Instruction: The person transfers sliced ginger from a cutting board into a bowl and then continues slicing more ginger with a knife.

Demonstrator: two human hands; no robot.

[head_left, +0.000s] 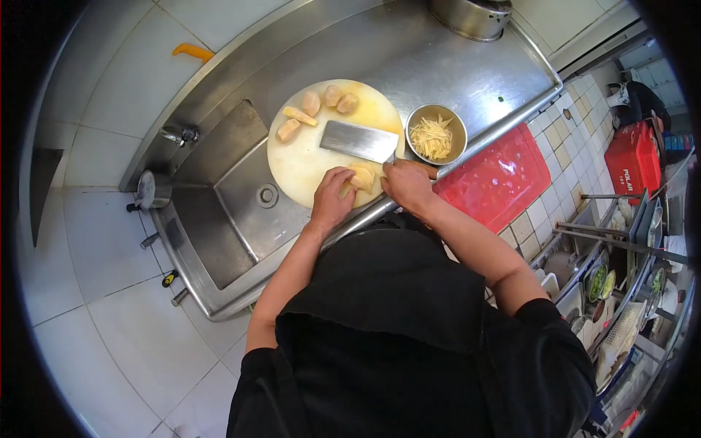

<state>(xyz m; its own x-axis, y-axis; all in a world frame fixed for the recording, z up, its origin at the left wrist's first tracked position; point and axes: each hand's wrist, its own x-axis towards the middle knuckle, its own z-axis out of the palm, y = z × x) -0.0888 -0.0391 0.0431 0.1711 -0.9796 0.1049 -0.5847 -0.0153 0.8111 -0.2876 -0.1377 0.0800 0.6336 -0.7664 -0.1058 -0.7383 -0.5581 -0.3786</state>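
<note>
My right hand is closed around the wooden handle of a cleaver, whose broad blade lies over the round white cutting board. Near the board's front edge, my left hand has its fingers bent against pale yellow slices of a peeled root that looks like ginger. Beyond the blade lie several peeled chunks and a longer cut piece. Just right of the board, a metal bowl holds thin pale strips.
The board rests on a steel sink counter, partly over the basin. A faucet and a metal pot are at its sides. To the right are a red board, a red cooler box and a loaded rack.
</note>
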